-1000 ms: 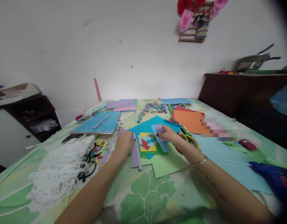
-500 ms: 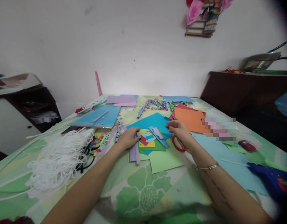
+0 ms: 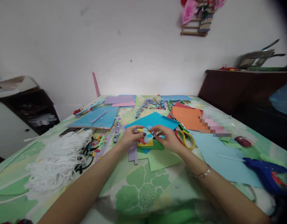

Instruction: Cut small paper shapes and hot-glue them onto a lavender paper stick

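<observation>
In the head view, my left hand (image 3: 131, 137) pinches the left side of a small light blue piece of paper (image 3: 148, 136). My right hand (image 3: 168, 139) closes thumb and fingers at the right side of that piece. Beneath it lie yellow paper (image 3: 149, 143) and green paper (image 3: 158, 146), with a pale green sheet (image 3: 160, 161) nearer to me. Purple paper strips (image 3: 133, 152) rest below my left hand. A blue sheet (image 3: 155, 118) spreads behind both hands. Scissors with red and yellow handles (image 3: 190, 140) lie just right of my right hand.
Tangled white cord (image 3: 59, 161) covers the table's left side. A blue glue gun (image 3: 262, 174) lies at the right on a light blue sheet (image 3: 222, 155). Orange paper (image 3: 187, 118) is behind the scissors. Curled paper pieces (image 3: 148, 104) sit near the wall.
My right hand has moved left from beside the scissors to the light blue paper piece. My left hand has shifted slightly, and both hands now meet at the piece. The yellow scissor handle shows now.
</observation>
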The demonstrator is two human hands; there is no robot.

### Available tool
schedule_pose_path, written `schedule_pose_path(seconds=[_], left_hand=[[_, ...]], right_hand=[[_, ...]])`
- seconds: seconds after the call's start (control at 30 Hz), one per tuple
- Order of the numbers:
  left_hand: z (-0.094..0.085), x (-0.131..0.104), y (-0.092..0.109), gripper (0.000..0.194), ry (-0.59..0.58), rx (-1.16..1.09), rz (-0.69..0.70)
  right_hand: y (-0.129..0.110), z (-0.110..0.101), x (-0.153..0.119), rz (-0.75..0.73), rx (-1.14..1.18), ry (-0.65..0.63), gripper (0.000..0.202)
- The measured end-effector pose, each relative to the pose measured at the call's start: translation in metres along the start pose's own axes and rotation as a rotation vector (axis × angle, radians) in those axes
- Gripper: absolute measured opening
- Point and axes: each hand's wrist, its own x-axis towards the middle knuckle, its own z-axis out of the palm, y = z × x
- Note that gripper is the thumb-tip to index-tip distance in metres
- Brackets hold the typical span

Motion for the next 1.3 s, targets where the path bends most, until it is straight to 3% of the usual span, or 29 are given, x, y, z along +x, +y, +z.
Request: schedule_pose_path(seconds=[0.1,0.27,0.47,0.67,0.93,1.1,1.3], left_hand=[[0.008,-0.006,0.006,0.047,-0.042,-0.252,-0.037],[0.015,-0.012,0.010,0.041,0.002,-0.305,0.013],[0.017,-0.017,0.017,0.033,0.021,-0.237,0.095],[0.018,-0.021,0.018,0.024,-0.012,-0.239,0.159],[0.023,-0.025,0.017,0.030,0.001,-0.258,0.216],[0.025,-0.025,0.018,0.039,0.013,-0.281,0.185],[0.026,-0.027,0.022,0.036,0.024,-0.254,0.156]], right_hand=[[-0.007,0.014,-0.004,-0.155,0.004,-0.019,0.027],[-0.008,0.010,-0.006,-0.167,-0.008,0.057,0.010],[-0.009,0.013,-0.005,-0.091,0.205,0.055,0.004],[-0.006,0.019,-0.004,0.135,0.558,0.168,0.014],[-0.010,0.019,-0.004,0.216,0.662,0.183,0.020],[-0.014,0.018,-0.004,0.253,0.743,0.175,0.027],[-0.013,0.016,-0.004,0.273,0.738,0.128,0.025]])
